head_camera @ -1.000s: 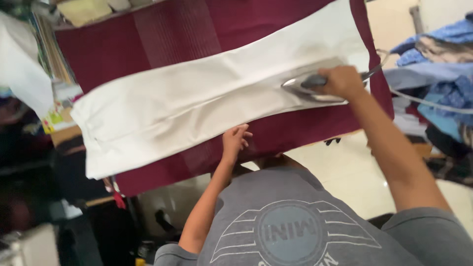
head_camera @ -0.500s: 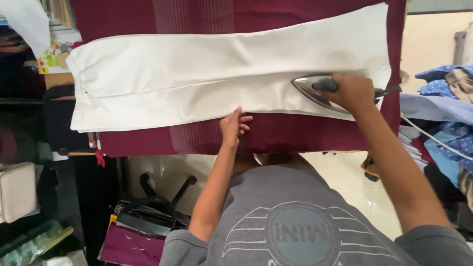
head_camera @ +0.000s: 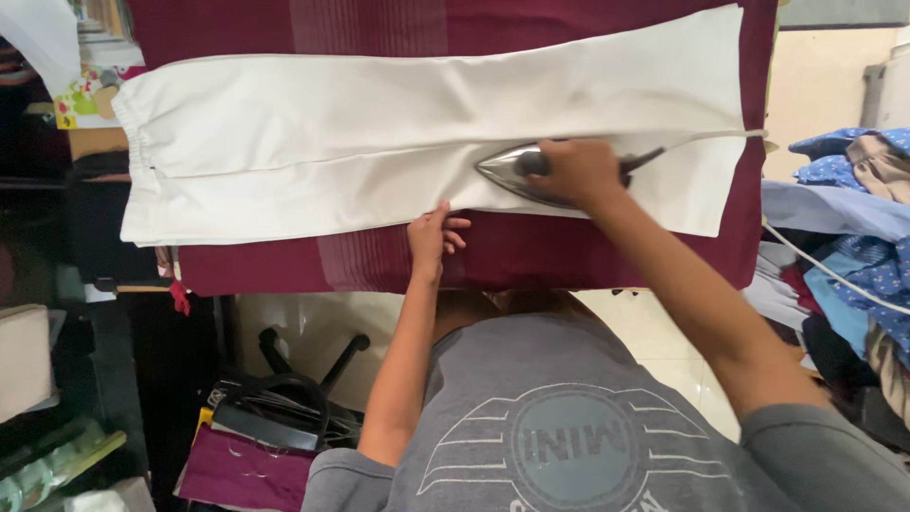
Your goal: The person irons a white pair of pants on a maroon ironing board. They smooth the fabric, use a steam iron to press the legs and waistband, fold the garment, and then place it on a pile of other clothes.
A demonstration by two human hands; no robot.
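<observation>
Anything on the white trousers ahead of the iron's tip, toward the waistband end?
Nothing visible: the white trousers lie bare from the metal iron in the right hand to the waistband. The left hand rests at the near hem edge, beside that path.

Right hand point(head_camera: 578, 173) fisted, arm extended, left hand point(head_camera: 431, 234) flat, fingers spread

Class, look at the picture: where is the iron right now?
In the head view, the iron sits right of centre on the white trousers, near their lower edge, gripped by the right hand, with the left hand just below it.
</observation>
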